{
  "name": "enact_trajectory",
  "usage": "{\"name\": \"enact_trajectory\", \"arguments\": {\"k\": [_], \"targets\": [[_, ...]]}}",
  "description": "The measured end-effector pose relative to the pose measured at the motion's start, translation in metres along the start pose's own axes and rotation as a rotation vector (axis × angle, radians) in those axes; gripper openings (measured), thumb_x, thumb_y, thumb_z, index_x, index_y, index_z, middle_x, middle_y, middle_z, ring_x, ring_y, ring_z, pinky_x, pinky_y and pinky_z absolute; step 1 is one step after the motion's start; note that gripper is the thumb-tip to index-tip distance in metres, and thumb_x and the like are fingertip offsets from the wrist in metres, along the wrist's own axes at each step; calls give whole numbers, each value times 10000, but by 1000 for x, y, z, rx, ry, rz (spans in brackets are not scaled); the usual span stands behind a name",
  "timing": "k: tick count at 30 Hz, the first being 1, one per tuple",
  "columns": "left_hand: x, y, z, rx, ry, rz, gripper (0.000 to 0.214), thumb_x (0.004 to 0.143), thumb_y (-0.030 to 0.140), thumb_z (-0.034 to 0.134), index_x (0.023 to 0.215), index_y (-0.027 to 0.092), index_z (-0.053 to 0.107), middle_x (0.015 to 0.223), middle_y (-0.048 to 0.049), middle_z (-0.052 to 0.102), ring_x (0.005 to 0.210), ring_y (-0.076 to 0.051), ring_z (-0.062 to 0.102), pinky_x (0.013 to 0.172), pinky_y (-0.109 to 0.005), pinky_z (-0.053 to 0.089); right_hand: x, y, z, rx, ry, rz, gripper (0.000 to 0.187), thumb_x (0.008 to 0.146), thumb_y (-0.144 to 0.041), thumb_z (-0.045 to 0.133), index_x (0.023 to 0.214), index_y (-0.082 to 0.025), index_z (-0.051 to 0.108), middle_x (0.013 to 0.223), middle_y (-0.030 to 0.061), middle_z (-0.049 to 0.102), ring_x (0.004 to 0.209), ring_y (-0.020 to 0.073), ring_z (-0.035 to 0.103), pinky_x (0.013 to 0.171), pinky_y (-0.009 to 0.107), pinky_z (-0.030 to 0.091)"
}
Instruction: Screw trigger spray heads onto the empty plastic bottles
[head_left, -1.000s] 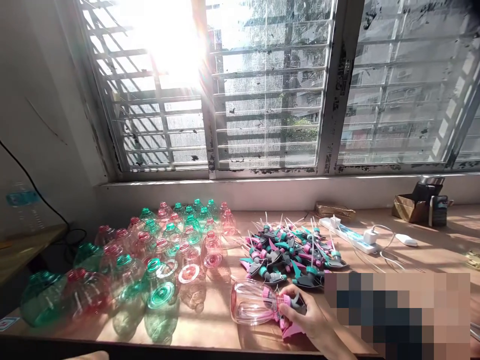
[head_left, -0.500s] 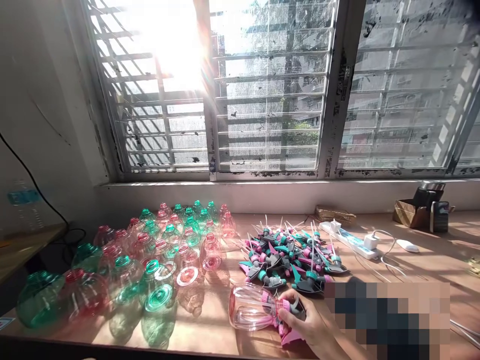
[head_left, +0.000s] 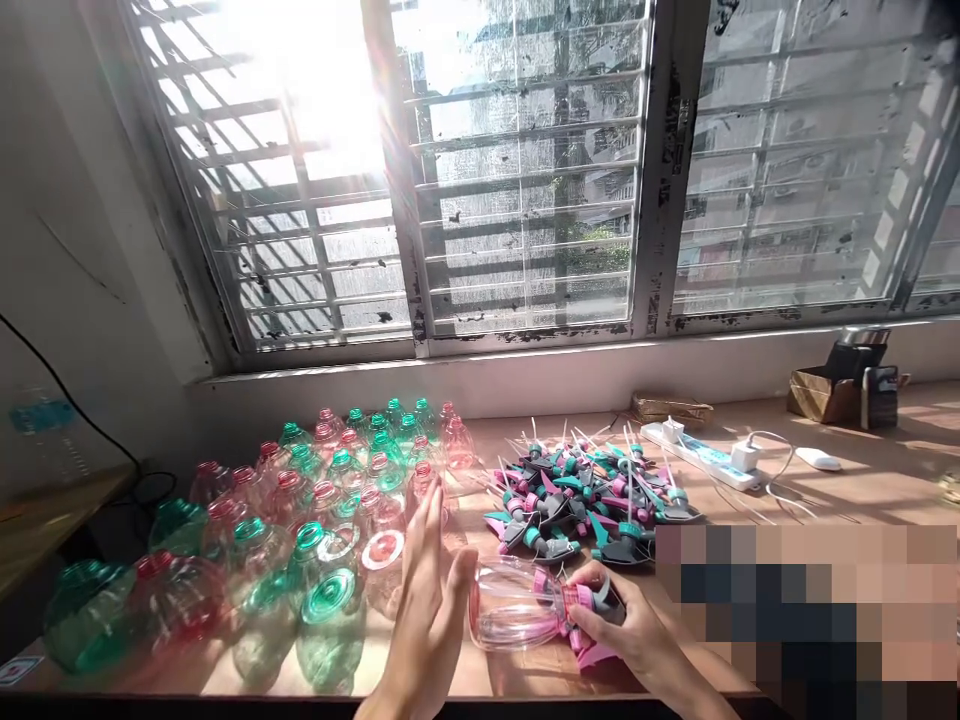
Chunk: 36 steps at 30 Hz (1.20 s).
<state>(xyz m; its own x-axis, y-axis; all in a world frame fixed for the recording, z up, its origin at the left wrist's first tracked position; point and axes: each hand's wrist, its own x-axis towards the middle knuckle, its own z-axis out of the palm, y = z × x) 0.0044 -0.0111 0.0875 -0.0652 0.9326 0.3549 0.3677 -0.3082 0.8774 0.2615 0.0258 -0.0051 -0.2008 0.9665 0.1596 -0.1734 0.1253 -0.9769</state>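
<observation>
Most of what filled your tabletop (head_left: 870, 500) looked undone: the clear bottles standing on the left had bare necks, roughly a dozen green bottles (head_left: 307, 565) and about sixteen pink bottles (head_left: 176, 600), overlapping too much for an exact count. Beside them you had one heap of trigger spray heads (head_left: 592, 500), loose and apparently waiting, perhaps twenty or more but too tangled to number. Beyond the heap lay one power strip (head_left: 709, 460). Your left hand (head_left: 424, 610) was open, fingers extended, palm facing the base of the one held pink bottle (head_left: 514, 605); whether its thumb touched, you could not tell. That bottle lay on its side in front of the heap, near the table's front edge. Your right hand (head_left: 628, 625) gripped a grey-and-pink spray head (head_left: 609, 605) at its neck, the only such pairing in sight; how tight its pink collar (head_left: 580, 596) sat could not be judged. Smallest to count were two white plugs (head_left: 673, 426) on that strip.
</observation>
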Motion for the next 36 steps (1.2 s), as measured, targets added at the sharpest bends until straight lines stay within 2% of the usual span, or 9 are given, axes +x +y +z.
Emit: {"name": "enact_trajectory", "arguments": {"k": [3, 5, 8, 12, 17, 20, 24, 29, 36], "targets": [[6, -26, 17, -95, -43, -183, 847, 923, 800, 470, 1532, 213, 508, 1693, -136, 389, 1620, -413, 79, 1304, -625, 35, 3, 8, -3, -31, 52, -34, 487, 707, -598, 875, 915, -202, 683, 675, -16, 710, 587, 205, 675, 596, 329, 552], [7, -41, 27, -185, -132, -244, 917, 908, 866, 338, 1427, 171, 634, 1553, -170, 584, 1563, -449, 290, 1279, -620, 217, 4, 11, -5, -57, 73, -71, 492, 698, -607, 873, 907, -194, 706, 696, -11, 692, 613, 205, 660, 603, 326, 543], [0, -51, 34, -231, -207, -212, 845, 879, 853, 460, 1385, 213, 679, 1418, -132, 708, 1470, -432, 464, 1251, -548, 331, 2, 5, -4, -66, 97, -85, 478, 704, -597, 874, 903, -191, 721, 704, -10, 674, 630, 199, 642, 600, 311, 525], [-11, -51, 30, -274, -271, -196, 824, 870, 718, 667, 1556, 297, 491, 1341, -95, 750, 1321, -395, 613, 1198, -514, 405, -2, -10, 2, -7, 74, -28, 454, 721, -587, 874, 887, -205, 691, 658, -4, 706, 582, 206, 669, 572, 307, 525], [-12, -61, 22, -370, -387, -171, 1009, 865, 653, 733, 1665, 330, 210, 1283, -100, 761, 973, -317, 731, 874, -432, 589, -2, -17, 4, 45, 5, -4, 436, 747, -577, 868, 865, -208, 668, 622, 0, 736, 529, 191, 679, 542, 285, 542], [-11, -73, 23, -456, -423, -167, 1102, 852, 568, 798, 1675, 347, 99, 1462, -113, 654, 1201, -354, 664, 983, -445, 550, 0, -16, 3, 67, -7, 9, 447, 750, -581, 867, 859, -200, 660, 622, 4, 747, 518, 183, 681, 522, 269, 541], [-10, -91, 26, -528, -403, -128, 1157, 782, 486, 885, 1669, 364, 152, 1648, -89, 464, 1548, -383, 330, 1283, -536, 238, 0, -16, 1, 28, -21, 0, 430, 782, -569, 849, 867, -193, 660, 634, 12, 756, 536, 185, 688, 549, 278, 555], [-9, -95, 28, -489, -447, -91, 980, 823, 473, 848, 1635, 338, 316, 1630, -69, 497, 1552, -395, 326, 1293, -547, 232, 0, -13, 0, 46, -53, 32, 431, 789, -556, 854, 902, -192, 654, 640, 12, 761, 551, 186, 695, 548, 274, 566], [-11, -71, 21, -419, -455, -140, 1038, 837, 628, 775, 1663, 316, 229, 1560, -112, 579, 1529, -428, 355, 1284, -601, 188, 0, -9, -1, 121, -101, 11, 430, 788, -509, 884, 915, -167, 657, 666, 16, 768, 563, 146, 691, 565, 238, 550]]}}
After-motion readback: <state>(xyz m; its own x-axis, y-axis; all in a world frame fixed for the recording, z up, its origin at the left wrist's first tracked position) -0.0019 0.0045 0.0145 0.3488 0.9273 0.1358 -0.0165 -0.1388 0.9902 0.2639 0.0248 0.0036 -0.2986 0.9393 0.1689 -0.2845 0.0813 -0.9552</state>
